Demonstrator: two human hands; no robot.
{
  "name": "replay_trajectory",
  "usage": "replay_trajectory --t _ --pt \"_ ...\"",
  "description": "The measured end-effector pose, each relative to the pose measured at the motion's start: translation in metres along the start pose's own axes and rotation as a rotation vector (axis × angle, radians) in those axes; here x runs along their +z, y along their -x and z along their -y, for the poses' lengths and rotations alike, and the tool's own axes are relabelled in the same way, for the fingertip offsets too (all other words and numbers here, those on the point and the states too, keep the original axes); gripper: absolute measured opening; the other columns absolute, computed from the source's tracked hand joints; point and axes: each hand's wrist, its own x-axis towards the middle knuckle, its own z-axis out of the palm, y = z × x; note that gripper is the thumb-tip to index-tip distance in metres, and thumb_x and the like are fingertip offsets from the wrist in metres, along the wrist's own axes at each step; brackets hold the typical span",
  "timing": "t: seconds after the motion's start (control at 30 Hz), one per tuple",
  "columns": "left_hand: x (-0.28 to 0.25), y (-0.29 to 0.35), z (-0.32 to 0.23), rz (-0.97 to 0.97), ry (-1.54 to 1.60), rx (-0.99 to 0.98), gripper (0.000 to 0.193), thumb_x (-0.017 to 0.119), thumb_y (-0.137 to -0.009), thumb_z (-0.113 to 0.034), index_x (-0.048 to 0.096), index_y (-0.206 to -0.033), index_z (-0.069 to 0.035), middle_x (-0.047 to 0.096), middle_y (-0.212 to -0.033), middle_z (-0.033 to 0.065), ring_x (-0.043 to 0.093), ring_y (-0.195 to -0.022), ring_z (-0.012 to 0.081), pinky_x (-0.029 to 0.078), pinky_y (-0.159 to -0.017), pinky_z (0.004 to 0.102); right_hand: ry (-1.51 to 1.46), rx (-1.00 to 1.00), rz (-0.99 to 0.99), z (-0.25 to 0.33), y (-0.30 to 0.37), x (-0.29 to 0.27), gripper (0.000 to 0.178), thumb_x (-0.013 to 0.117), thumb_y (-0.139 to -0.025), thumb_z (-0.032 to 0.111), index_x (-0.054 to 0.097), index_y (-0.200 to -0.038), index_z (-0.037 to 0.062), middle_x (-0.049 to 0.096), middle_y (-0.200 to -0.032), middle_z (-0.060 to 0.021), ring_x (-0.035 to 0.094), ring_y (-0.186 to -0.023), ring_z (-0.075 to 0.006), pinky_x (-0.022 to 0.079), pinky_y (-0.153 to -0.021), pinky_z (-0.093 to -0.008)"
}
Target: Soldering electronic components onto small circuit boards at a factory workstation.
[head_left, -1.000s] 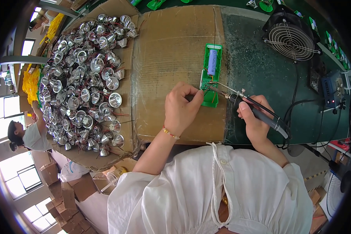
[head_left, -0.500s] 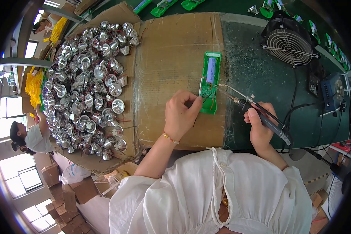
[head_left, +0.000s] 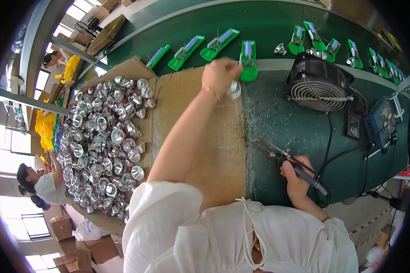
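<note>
At the far edge of the bench, my left hand (head_left: 221,76) reaches beside a green lamp housing (head_left: 248,73) with a pale purple battery cell in it. Its fingers are curled and blurred, so whether they grip anything does not show. Just below the fingertips is a smeared silver reflector cup (head_left: 234,89); what holds it up is hidden. My right hand (head_left: 297,177) is closed round the dark handle of a soldering iron (head_left: 305,175), which has a thin metal tube along it. The iron's tip points up and left over the green bench top, touching no part.
A heap of silver reflector cups (head_left: 105,136) lies left of the cardboard sheet (head_left: 209,150). Several green housings (head_left: 219,44) line the raised green surface beyond. A black fan (head_left: 321,88) and a blue box (head_left: 378,125) stand right. A co-worker (head_left: 45,182) sits far left.
The green housing is gone from the cardboard; one now sits by my left hand at the far edge. That hand has moved away from me. My right hand keeps the iron, now over the bench.
</note>
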Motion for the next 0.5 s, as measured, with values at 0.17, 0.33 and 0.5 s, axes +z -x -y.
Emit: replay_trajectory --t 0.17,0.33,0.5 --pt "-0.009 -0.082 0.035 -0.281 -0.325 0.135 0.052 0.076 -0.067 -0.043 0.066 -0.102 -0.005 0.063 -0.108 0.0167 0.063 -0.096 0.0301 0.049 -0.087 0.0389 -0.006 0.029 0.001 0.0 -0.001 -0.002 0.013 0.068 -0.081 0.003 0.056 -0.086 -0.0001 0.061 -0.071 -0.0051 0.057 -0.061 -0.0088 0.045 -0.055 -0.0229" --pt "-0.036 -0.061 0.048 0.14 -0.402 -0.011 0.043 0.072 -0.068 -0.04 0.067 -0.094 -0.006 0.063 -0.096 0.0172 0.063 -0.091 0.032 0.05 -0.084 0.04 0.004 0.016 0.022 0.0 -0.003 -0.001 0.014 0.068 -0.081 0.002 0.056 -0.087 -0.0002 0.061 -0.073 -0.006 0.058 -0.062 -0.0095 0.046 -0.055 -0.0231" --pt "-0.058 0.088 0.017 0.076 -0.384 0.098 0.043 0.074 -0.068 -0.039 0.063 -0.094 -0.007 0.063 -0.088 0.0122 0.064 -0.081 0.0294 0.051 -0.07 0.0404 -0.015 0.02 0.026 0.001 0.0 -0.003 0.014 0.065 -0.082 0.001 0.054 -0.091 -0.0027 0.06 -0.083 -0.0104 0.06 -0.065 -0.0118 0.05 -0.057 -0.0239"
